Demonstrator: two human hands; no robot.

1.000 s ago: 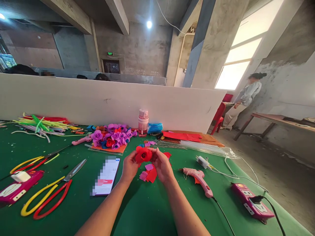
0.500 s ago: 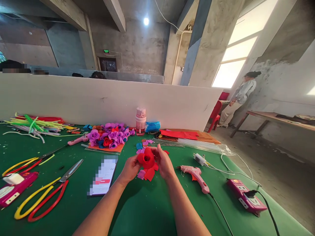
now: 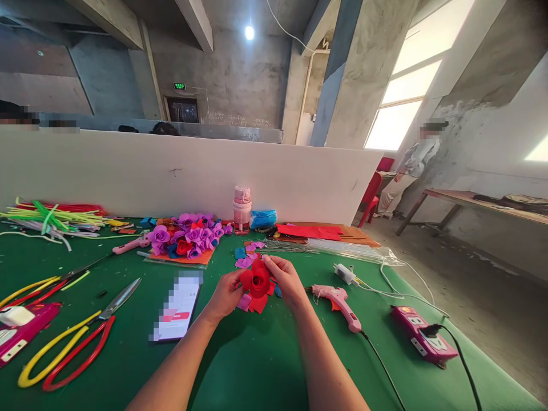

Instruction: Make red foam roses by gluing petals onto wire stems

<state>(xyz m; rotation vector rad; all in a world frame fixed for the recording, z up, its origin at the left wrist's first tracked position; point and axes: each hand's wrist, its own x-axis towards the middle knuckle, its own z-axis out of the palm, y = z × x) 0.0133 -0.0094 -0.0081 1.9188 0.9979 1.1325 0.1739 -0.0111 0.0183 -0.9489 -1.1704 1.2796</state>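
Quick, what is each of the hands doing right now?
Left hand: closed on the red rose.
Right hand: closed on the same rose from the other side.

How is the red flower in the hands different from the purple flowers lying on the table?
The red flower is held up between the left hand and right hand; the purple flowers lie untouched in a heap farther back on the green table. The red flower is alone, while the purple flowers are many, mixed with a few red and blue ones. The red flower faces the camera; the purple flowers point various ways. All are rolled rose shapes.
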